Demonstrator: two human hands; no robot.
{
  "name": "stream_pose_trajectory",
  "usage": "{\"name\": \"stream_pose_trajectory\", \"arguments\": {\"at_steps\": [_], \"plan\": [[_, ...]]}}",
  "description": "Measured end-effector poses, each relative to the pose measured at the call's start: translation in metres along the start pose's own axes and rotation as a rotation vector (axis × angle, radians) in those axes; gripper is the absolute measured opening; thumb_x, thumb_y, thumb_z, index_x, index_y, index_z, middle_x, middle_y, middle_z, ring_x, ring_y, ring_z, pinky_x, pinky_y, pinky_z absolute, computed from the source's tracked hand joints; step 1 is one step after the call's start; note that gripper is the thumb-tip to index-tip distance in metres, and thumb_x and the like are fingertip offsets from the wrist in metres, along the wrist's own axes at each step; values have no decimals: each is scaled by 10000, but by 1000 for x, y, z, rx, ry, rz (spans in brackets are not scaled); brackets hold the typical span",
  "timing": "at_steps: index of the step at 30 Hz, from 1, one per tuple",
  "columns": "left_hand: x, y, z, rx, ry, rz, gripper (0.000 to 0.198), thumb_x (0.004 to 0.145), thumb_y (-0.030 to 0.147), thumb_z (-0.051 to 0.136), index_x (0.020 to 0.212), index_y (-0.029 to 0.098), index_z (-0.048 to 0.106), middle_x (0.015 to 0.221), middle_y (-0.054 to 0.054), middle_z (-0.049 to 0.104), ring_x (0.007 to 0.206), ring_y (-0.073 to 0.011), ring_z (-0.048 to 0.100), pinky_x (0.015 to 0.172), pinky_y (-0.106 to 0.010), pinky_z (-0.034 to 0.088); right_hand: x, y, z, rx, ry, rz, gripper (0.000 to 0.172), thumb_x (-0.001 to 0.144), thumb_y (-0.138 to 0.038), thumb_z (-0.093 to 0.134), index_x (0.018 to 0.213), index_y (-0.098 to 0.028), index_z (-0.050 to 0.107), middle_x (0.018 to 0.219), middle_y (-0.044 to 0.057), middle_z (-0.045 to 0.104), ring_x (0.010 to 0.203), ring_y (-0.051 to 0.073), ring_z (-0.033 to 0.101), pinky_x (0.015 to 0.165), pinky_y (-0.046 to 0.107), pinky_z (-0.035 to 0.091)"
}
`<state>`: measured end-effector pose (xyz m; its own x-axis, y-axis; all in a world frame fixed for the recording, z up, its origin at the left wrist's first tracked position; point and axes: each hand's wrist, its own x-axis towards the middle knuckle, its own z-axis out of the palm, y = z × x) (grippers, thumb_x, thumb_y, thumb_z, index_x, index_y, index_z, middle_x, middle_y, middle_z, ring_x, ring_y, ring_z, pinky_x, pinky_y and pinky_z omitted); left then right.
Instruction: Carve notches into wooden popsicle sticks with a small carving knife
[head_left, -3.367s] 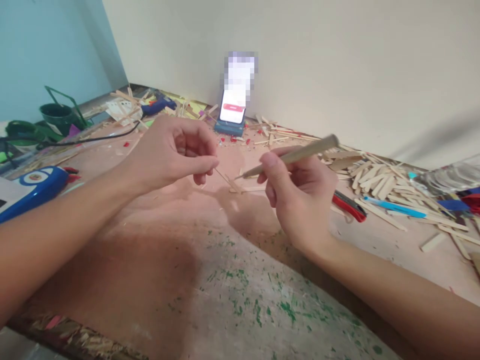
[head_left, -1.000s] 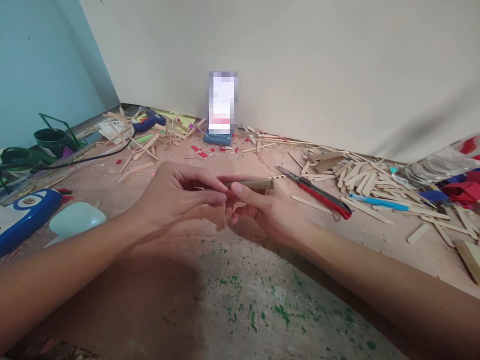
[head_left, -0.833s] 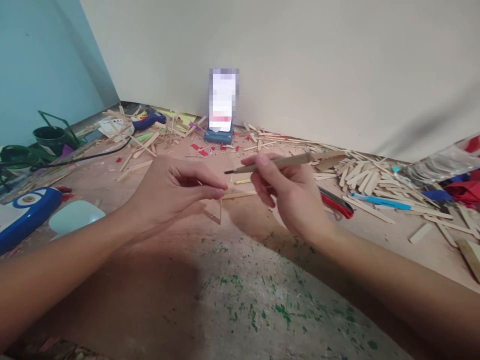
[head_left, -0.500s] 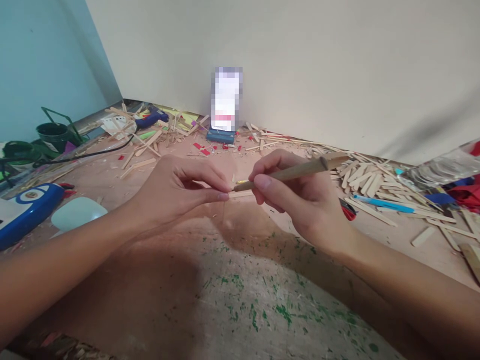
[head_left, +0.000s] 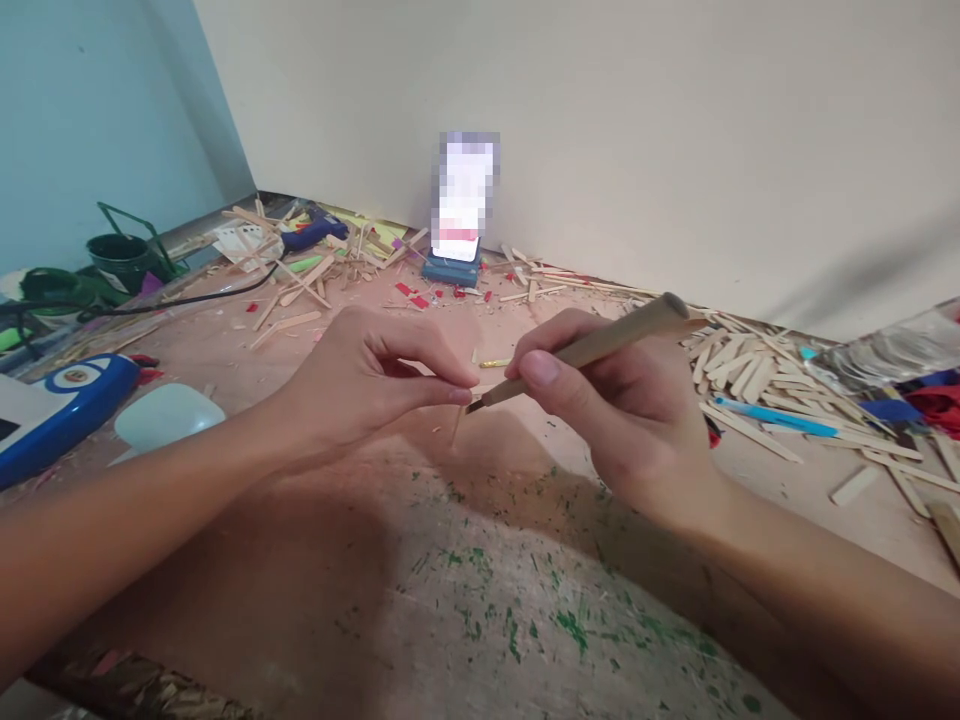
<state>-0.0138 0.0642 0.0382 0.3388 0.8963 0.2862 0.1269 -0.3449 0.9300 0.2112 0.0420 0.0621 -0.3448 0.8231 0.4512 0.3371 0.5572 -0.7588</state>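
Near the middle of the table [head_left: 420,560], my left hand [head_left: 375,365] pinches a thin wooden strip [head_left: 456,432] between thumb and forefinger; its lower end pokes out below the fingertips. My right hand [head_left: 630,410] grips a wooden-handled carving knife [head_left: 607,342] like a pen. The knife's short dark blade points left, close to my left fingertips at the strip. Whether the blade touches the wood I cannot tell. A small gold-coloured piece [head_left: 495,363] lies just behind the hands.
A lit phone [head_left: 463,190] leans in a blue stand [head_left: 450,268] by the wall. Craft sticks [head_left: 739,365] and a blue pen [head_left: 776,418] lie right. Left are a pale rounded object [head_left: 169,418], a blue-and-white object [head_left: 82,410], a glue gun [head_left: 315,232] and green pots [head_left: 120,262].
The whole view has shifted slightly. The knife's handle now tilts up more steeply, and its blade has come down beside the strip. The light stick behind my fingers is now less visible.
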Motion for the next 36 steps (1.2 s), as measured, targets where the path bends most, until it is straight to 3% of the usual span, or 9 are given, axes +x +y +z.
{"name": "stream_pose_trajectory", "arguments": {"at_steps": [6,11,20,24,28,32,36], "plan": [[-1,2,2,-39,-9,-14,117,800,231,894,783,344,871,824,17,812,785,-177,751,768,-304,657,1,2,5,-5,-8,8,423,1025,-616,677,836,-242,733,811,4,676,613,130,476,632,342,436],[-1,1,2,-35,-2,-13,108,806,235,896,789,338,871,830,22,811,782,-166,750,761,-288,643,0,3,6,5,-9,-12,408,1036,-596,672,832,-246,727,816,4,683,646,137,530,631,337,443],[-1,-1,0,-21,-27,9,113,812,206,892,797,315,868,836,30,821,790,-142,756,731,-226,622,-4,5,11,-41,65,-71,272,1074,-330,659,826,-221,682,848,-3,702,648,118,543,610,311,428],[-1,1,1,-55,-42,19,178,809,133,872,818,311,871,831,51,822,778,-110,755,731,-183,620,-4,9,12,-50,-19,-72,218,1057,-264,664,851,-202,698,797,-19,688,671,112,584,610,289,439],[-1,0,0,-40,-46,23,157,816,163,889,818,319,872,842,51,826,805,-110,761,747,-178,618,-3,11,13,-18,82,-83,288,1072,-312,656,805,-205,664,783,-29,653,633,93,532,578,287,397],[-1,-1,-1,-44,-36,12,156,809,170,895,816,324,871,828,59,819,782,-103,752,724,-164,613,-2,9,13,-8,31,-75,238,1047,-284,677,824,-204,695,786,-27,686,634,96,554,577,288,396],[2,-3,-2,-31,-33,9,105,805,208,895,808,310,871,826,51,820,781,-100,749,724,-147,614,-3,8,13,11,137,-42,252,1026,-321,693,802,-208,689,714,-32,635,577,96,486,546,292,373]]}}
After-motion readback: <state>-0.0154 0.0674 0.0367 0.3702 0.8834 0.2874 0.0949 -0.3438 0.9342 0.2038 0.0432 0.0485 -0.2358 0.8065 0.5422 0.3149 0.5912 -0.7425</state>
